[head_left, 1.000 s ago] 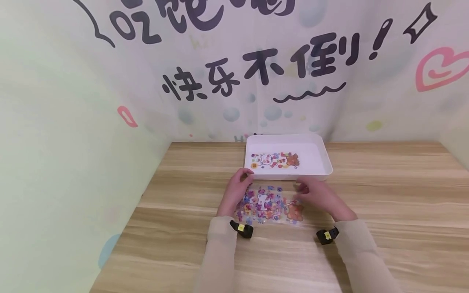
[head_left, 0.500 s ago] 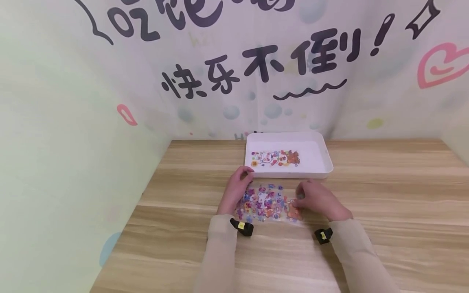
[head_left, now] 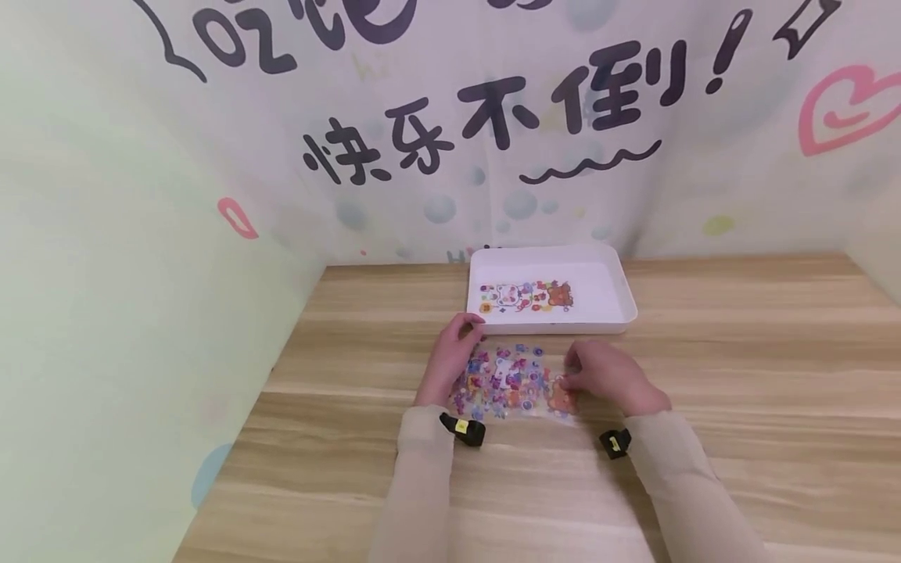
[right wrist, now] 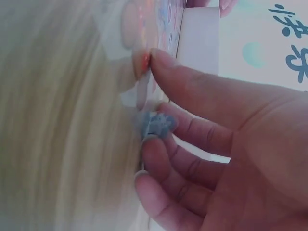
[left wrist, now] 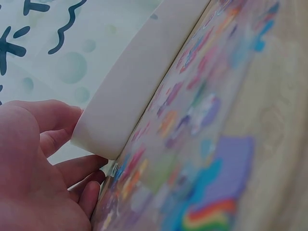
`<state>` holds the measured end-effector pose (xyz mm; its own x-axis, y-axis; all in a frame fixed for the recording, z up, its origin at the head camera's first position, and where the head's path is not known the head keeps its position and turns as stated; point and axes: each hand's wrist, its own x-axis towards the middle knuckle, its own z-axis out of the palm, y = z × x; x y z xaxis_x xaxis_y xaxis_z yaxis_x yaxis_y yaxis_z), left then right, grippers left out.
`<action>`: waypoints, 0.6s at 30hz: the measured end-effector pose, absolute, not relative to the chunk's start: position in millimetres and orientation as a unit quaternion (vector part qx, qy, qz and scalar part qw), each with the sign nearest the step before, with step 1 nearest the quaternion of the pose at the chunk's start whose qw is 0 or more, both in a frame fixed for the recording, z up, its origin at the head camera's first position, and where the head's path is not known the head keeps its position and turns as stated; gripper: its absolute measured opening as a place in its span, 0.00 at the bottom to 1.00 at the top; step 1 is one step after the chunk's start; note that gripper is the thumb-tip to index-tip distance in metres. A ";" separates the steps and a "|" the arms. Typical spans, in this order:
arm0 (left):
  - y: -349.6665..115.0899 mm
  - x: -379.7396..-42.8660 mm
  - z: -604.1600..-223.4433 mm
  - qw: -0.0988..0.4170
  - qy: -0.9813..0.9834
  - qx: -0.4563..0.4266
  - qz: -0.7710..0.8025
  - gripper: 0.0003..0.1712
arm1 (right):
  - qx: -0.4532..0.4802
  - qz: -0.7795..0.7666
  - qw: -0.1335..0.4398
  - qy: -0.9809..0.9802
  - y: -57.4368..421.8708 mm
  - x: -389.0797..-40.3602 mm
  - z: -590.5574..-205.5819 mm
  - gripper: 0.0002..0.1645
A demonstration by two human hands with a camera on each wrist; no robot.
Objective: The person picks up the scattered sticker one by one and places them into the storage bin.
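Observation:
My left hand is at the front left corner of a white tray, its fingers gripping the wall and rim there. In front of the tray lie clear sticker sheets, overlapping, printed with small bears and colourful shapes. At their right end my right hand pinches the edge of a sheet, beside a brown bear sticker. The right wrist view shows the thumb on the clear film and a small blue-grey piece among the fingers. Another sticker sheet lies inside the tray.
The wooden table runs back to a printed wall cloth right behind the tray. A pale wall closes off the left side. Each wrist wears a small black camera.
My right hand has come down and left onto the right end of the sticker sheets, its fingers closing there. The left hand stays at the tray's corner. The head view has shifted slightly.

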<state>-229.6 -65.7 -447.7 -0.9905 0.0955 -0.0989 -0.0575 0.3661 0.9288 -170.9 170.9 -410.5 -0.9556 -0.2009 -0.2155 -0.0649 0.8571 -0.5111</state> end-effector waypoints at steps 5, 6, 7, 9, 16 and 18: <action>-65.3 -230.9 -449.1 0.065 0.826 0.010 0.560 0.08 | -0.053 -0.250 0.134 0.958 168.0 -168.0 -407.8 0.13; -65.4 -231.4 -449.2 0.065 0.826 0.011 0.560 0.08 | -0.049 -0.250 0.136 0.957 167.7 -167.9 -407.1 0.12; -65.4 -231.8 -449.1 0.066 0.825 0.011 0.561 0.08 | -0.048 -0.248 0.137 0.958 167.8 -168.1 -406.8 0.12; -65.6 -232.6 -448.6 0.067 0.824 0.015 0.562 0.09 | -0.048 -0.245 0.138 0.958 167.6 -168.2 -405.7 0.12; -68.5 -234.1 -449.7 0.076 0.823 0.010 0.563 0.09 | -0.073 -0.186 0.133 0.971 157.9 -162.6 -401.5 0.12; -68.5 -234.2 -449.8 0.075 0.822 0.011 0.564 0.09 | -0.074 -0.161 0.135 0.975 153.8 -159.8 -400.5 0.13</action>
